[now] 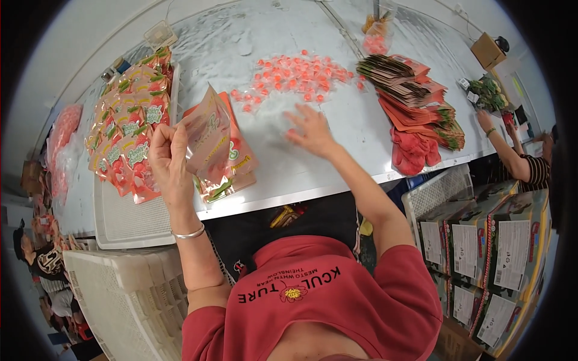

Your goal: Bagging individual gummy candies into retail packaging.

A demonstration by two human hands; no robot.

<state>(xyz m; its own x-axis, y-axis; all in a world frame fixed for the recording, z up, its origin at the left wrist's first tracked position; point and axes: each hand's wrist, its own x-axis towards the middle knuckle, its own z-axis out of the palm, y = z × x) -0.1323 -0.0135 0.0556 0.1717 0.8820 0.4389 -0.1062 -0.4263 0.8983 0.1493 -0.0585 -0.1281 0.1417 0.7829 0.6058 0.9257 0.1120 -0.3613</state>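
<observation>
My left hand (171, 159), a metal bangle at its wrist, pinches the edge of a pink and clear printed pouch (208, 141), which stands tilted with its mouth upward. Beneath that pouch lie more flat pouches (244, 157) of the same kind on the table. My right hand (312, 129) hovers over the white table with its fingers apart and slightly blurred. Just beyond its fingertips spreads a loose scatter of small pink wrapped pieces (301, 75), perhaps sweets. A reddish spot shows at the thumb tip; whether it is a piece cannot be made out.
Filled pouches (129, 132) are piled in a white plastic crate (135, 225) at left. Fanned stacks of flat pouches (415, 102) and a red cloth (415, 150) lie at right. Stacked crates (114, 295) and printed cartons (481, 246) flank me. Another person's arm (506, 150) reaches in at far right.
</observation>
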